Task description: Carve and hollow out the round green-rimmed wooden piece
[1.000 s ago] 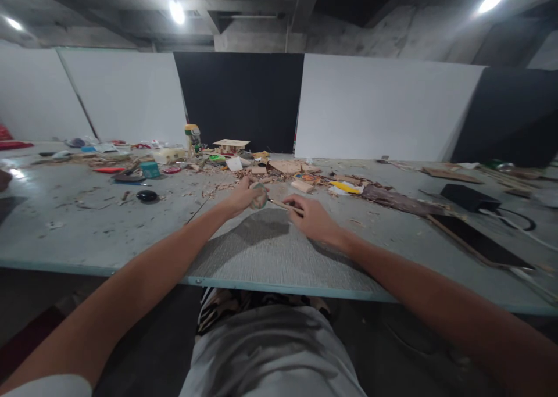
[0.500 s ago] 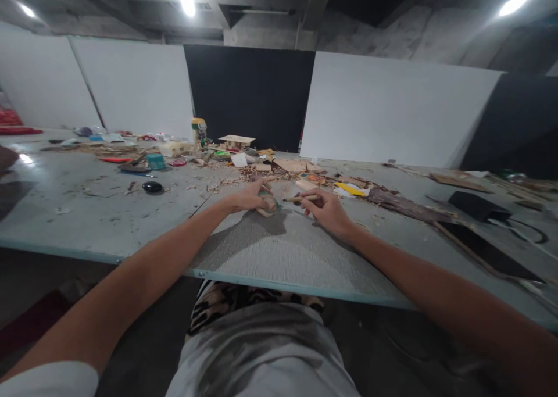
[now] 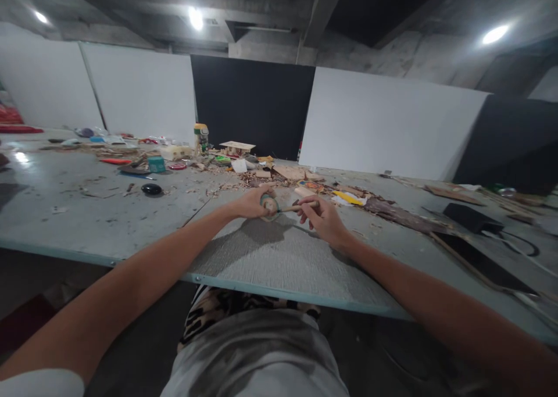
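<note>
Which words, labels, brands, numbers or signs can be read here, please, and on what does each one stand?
None can be read.
Round piece in the left hand: no lettering can be made out.
Yellow-topped container at the back: any print is too small.
Teal item: any print is too small or blurred.

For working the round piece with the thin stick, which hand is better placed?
The right hand, most likely: it holds the thin stick, tip at or very near the round piece. The left hand holds that piece, so it seems better suited to steadying it.
</note>
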### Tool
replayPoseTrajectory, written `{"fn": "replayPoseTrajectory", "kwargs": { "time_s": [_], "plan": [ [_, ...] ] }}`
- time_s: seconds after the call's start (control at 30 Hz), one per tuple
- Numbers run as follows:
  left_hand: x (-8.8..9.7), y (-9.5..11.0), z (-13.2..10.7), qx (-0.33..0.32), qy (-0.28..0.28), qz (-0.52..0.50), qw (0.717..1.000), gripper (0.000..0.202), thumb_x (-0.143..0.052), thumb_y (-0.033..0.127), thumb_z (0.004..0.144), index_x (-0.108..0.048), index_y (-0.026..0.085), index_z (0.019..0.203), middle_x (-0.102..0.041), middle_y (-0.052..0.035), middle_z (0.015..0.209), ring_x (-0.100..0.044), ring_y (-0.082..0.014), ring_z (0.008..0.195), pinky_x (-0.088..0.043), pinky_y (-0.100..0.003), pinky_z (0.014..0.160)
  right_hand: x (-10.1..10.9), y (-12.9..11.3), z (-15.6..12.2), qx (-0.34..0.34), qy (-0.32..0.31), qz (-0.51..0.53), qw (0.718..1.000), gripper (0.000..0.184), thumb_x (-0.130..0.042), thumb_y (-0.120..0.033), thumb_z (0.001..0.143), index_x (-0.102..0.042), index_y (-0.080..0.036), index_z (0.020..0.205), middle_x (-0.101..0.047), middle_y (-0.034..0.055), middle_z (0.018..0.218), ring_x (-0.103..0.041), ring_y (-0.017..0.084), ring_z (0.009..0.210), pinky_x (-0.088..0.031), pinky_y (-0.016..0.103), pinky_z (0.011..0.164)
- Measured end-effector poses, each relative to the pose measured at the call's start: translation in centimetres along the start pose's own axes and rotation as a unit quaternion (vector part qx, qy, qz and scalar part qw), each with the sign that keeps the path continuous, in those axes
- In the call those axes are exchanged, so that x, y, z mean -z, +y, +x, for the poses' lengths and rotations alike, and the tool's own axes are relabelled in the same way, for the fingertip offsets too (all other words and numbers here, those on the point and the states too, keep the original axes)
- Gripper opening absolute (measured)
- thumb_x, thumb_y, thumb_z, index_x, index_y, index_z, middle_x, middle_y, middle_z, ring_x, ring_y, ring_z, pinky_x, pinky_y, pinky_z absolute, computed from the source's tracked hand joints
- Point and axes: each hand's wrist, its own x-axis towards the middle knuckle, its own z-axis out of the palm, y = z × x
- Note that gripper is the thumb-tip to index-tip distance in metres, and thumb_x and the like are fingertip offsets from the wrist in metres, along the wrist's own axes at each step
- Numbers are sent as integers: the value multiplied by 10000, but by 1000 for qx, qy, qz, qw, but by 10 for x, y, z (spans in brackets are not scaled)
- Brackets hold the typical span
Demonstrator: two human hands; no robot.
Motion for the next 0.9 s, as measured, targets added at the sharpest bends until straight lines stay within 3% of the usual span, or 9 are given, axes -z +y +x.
{"fn": "replayPoseTrajectory", "kwargs": {
  "time_s": [0.17, 0.37, 0.47, 0.6, 0.9],
  "plan": [
    [-5, -1, -2, -61, -22, 7, 998, 341, -670, 155, 596, -668, 221, 931, -654, -44, 871, -594, -201, 726, -473, -304, 658, -3, -14, 0, -8, -15, -21, 1000, 301, -537, -483, 917, -565, -186, 959, -644, 24, 744, -584, 118, 537, -439, 240, 461],
    [0, -2, -5, -3, -92, -19, 996, 347, -676, 217, 680, -608, 225, 1019, -644, -49, 875, -594, -169, 619, -450, -268, 542, -1, -20, 1, -2, -45, -35, 998, 224, -561, -418, 922, -559, -197, 958, -680, 37, 782, -631, 128, 562, -466, 234, 460],
    [7, 0, -4, -15, -152, 15, 988, 472, -717, 251, 676, -570, 225, 1124, -654, -50, 949, -634, -208, 784, -493, -300, 676, 2, -15, 3, 2, -54, -33, 998, 256, -578, -448, 919, -566, -198, 973, -711, 60, 807, -666, 148, 584, -484, 236, 451],
    [13, 5, -2, -42, -159, 89, 982, 569, -754, 297, 651, -560, 203, 1177, -631, -81, 1136, -598, -264, 1052, -463, -362, 893, 3, -13, 5, -21, -49, 11, 999, 304, -592, -503, 906, -547, -206, 955, -730, 72, 828, -684, 157, 575, -487, 233, 418],
    [14, 1, -3, -11, -160, 96, 982, 652, -789, 385, 656, -534, 195, 1225, -637, -88, 1149, -618, -262, 1034, -480, -340, 863, 10, -13, 10, -69, -96, 8, 993, 301, -693, -436, 809, -492, -215, 837, -732, 52, 744, -683, 158, 562, -488, 227, 419]
  ]
}}
